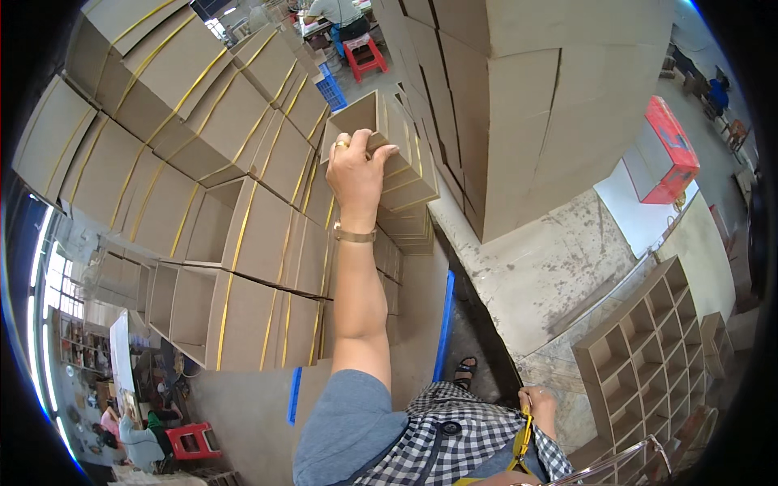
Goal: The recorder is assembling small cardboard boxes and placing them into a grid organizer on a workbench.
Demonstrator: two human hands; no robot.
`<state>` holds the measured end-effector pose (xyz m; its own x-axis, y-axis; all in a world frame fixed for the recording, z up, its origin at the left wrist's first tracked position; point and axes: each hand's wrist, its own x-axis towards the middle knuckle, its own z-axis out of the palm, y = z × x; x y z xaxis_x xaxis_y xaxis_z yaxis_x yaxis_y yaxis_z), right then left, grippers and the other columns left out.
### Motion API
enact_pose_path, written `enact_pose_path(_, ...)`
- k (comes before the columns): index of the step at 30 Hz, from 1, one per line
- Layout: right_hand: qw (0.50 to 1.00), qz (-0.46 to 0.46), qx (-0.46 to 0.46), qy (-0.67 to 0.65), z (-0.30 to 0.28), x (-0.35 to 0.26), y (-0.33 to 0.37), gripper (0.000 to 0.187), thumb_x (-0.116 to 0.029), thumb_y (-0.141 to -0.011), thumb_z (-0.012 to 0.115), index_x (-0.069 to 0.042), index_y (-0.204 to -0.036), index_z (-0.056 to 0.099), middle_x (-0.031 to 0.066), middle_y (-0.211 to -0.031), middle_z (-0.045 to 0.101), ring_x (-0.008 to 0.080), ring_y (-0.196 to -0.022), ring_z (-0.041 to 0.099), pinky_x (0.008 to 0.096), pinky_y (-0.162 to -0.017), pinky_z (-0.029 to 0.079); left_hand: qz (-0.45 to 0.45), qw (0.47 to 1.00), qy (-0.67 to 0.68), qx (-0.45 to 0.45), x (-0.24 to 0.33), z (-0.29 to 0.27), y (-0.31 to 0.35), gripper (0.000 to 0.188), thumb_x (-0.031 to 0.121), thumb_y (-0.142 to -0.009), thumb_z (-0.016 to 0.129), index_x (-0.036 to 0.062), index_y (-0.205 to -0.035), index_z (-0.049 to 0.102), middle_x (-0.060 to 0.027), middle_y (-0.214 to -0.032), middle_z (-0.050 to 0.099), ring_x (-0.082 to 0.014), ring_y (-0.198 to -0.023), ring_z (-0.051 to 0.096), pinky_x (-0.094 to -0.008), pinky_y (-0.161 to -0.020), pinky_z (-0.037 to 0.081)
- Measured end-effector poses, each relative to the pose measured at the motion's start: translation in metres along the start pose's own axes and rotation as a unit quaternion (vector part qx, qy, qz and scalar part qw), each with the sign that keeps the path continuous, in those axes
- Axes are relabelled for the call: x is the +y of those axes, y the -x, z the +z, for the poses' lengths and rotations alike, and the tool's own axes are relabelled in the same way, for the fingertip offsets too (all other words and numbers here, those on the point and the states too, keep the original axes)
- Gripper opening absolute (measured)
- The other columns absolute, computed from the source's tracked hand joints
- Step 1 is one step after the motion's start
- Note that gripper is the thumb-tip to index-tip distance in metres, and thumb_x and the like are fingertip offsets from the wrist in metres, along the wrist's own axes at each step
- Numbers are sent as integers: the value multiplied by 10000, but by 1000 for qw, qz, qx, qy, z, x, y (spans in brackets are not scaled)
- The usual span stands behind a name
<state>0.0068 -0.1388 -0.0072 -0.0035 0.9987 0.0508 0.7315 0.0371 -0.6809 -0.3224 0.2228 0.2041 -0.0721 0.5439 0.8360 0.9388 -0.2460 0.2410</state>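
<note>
My left hand (356, 166), with a ring and a wristwatch, reaches far forward on a stretched arm. Its fingers curl over the edge of an open cardboard box (397, 178), which is bound with yellow straps and sits on top of a stack. The thumb lies on the right side of that edge, and the fingertips are partly hidden inside. Low in the view, my right hand (540, 398) is closed at the near edge of the worktable (559, 259). A yellow strap (523, 437) runs down from its fingers; the grip is partly hidden.
Tall stacks of strapped cardboard boxes (267, 227) fill the left side. A high cardboard stack (559, 105) stands on the worktable's far part. At right are a divided cardboard grid (640, 348) and a red box (668, 150). Other people sit on red stools (365, 57) farther off.
</note>
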Motion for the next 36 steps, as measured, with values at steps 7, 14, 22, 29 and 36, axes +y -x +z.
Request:
enact_pose_path(7,999,-38,-21,3,-27,-1,-18,91,-111,-754,656,-54,-815,618,145,-802,638,358,-795,594,444,-714,454,12,995,91,-31,55,-63,20,307,213,-599,815,55,-775,619,-56,-652,542,-202,-554,492,-321,-520,410)
enact_pose_path(14,987,-134,90,12,-107,-53,-83,1246,-528,-503,799,-11,-1426,142,243,-1410,293,389,-1286,324,441,-1070,247,90,959,214,-165,169,-126,98,299,184,-569,826,56,-735,612,-51,-598,508,-179,-514,464,-293,-469,380)
enact_pose_path(22,931,50,-192,-307,-96,32,-51,441,-248,-849,604,32,-1184,541,177,-1188,576,236,-1111,540,381,-953,422,-92,784,523,-322,230,-151,183,291,192,-619,823,23,-683,596,-55,-546,477,-144,-461,430,-262,-449,356)
enact_pose_path(29,903,26,-280,-324,-68,-1,-14,413,-381,-912,518,-22,-1078,635,110,-961,672,177,-890,611,300,-808,465,-38,849,399,-343,210,-119,205,262,151,-760,730,13,-660,530,-92,-552,479,-189,-472,453,-296,-460,380)
enact_pose_path(36,960,-132,198,-148,-152,-19,-48,268,-247,-792,669,-46,-967,651,117,-893,656,270,-827,620,365,-760,483,109,833,395,-371,214,-103,206,172,146,-806,667,39,-743,548,-105,-576,524,-267,-538,555,-348,-485,433)
